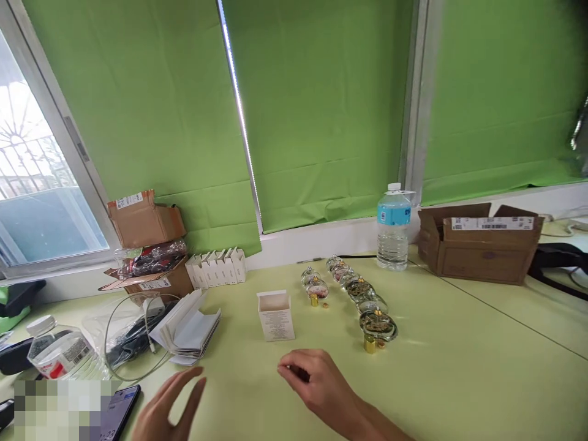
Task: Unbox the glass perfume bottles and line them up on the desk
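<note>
Carton (277, 324): white, upright on the pale green table (450, 380), top open, small print on the side facing you; it stands just beyond your right hand, apart from it.
Left hand (160, 407): low in your view, touching nothing that you can see; thumb and forefinger are spread well apart.
Right hand (321, 386): your fingers are curled, the thumb and forefinger tips close together; you cannot tell whether they meet or pinch something small.
White card stack (190, 334): loose, folded pieces just beyond your left hand, to the left of the carton.
Phone (122, 411): beside your left hand, partly covered by a pixelated patch.
Oval bottles (377, 324): right of the carton, in two rows running away from you, the shorter row nearer the carton.
Gold caps (370, 344): one in front of each row's nearest bottle, a smaller piece beside each.
Small white boxes (218, 269): lined up at back left, next to stacked brown boxes (147, 223).
Water bottle (393, 245): upright at the back, blue label, just left of an open brown box (482, 257).
</note>
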{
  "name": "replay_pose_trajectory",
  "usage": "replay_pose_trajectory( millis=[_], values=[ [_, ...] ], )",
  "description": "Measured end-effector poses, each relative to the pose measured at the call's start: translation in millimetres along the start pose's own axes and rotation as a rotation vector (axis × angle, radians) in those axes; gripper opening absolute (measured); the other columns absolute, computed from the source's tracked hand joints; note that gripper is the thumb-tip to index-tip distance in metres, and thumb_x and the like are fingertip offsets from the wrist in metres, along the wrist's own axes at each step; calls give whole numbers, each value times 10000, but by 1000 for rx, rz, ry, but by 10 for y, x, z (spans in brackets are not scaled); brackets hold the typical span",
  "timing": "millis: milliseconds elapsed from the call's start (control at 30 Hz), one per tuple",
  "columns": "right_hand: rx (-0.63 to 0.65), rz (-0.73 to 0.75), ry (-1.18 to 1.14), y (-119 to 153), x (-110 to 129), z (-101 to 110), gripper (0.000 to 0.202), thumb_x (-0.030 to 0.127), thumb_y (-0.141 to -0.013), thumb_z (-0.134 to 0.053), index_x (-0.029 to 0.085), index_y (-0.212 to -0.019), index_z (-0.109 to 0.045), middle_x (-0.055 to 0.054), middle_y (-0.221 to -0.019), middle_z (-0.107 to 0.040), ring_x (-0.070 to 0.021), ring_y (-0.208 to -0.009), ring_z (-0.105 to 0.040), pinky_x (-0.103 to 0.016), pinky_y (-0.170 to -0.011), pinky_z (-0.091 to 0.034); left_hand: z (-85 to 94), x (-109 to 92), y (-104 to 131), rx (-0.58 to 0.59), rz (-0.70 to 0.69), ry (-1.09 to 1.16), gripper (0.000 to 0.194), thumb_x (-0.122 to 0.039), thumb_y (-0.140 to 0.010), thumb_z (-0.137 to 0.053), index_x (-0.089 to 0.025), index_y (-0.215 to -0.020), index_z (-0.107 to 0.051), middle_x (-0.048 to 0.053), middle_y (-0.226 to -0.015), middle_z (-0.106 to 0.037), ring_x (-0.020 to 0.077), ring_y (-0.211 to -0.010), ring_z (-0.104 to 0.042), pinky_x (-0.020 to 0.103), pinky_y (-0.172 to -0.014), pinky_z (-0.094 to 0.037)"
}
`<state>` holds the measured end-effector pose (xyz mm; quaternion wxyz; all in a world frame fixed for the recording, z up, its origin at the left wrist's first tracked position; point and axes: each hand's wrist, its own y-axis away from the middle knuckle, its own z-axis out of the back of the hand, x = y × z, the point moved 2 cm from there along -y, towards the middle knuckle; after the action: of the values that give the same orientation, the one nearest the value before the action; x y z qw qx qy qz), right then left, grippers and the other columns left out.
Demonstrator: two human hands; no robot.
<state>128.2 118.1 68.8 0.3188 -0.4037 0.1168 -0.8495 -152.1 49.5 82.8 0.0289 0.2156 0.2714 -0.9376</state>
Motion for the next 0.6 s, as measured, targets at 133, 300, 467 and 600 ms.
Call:
replay_pose_trajectory(
  millis=[133, 300, 467, 600],
  values=[
    [-81, 15, -18, -17, -17, 114, 270, 322, -923, -443, 219, -851, -682, -1, -713, -669, -122, -630, -563, -211, -618, -371, -294, -665, -314, 214, -58, 234, 343, -517, -858, -465, -272, -936, -692, 10, -978, -724, 209, -914, -660, 288, -834, -520],
    [-95, -9, 52, -20, -115, 110, 275, 324, -927, -443, 223, -809, -669, 6, -695, -670, -118, -607, -565, -216, -607, -357, -622, -929, -810, 255, -94, 420, 365, -464, -890, -432, -200, -828, -677, 20, -803, -720, 169, -757, -660, 237, -712, -507],
    [-76, -4, 178, -35, -150, 131, 333, 331, -949, -377, 210, -750, -615, 0, -640, -633, -118, -574, -533, -228, -589, -324, -932, -719, -866, 163, -3, 365, 432, -533, -886, -394, -172, -900, -631, 26, -729, -669, 156, -600, -606, 237, -563, -457],
    [-23, -5, 253, -31, -170, 113, 359, 323, -956, -341, 202, -690, -551, 2, -624, -609, -119, -582, -524, -245, -588, -298, -1026, -565, -714, 202, -67, 199, 385, -506, -901, -382, -212, -931, -628, 12, -841, -654, 124, -563, -570, 248, -606, -449]
  ],
)
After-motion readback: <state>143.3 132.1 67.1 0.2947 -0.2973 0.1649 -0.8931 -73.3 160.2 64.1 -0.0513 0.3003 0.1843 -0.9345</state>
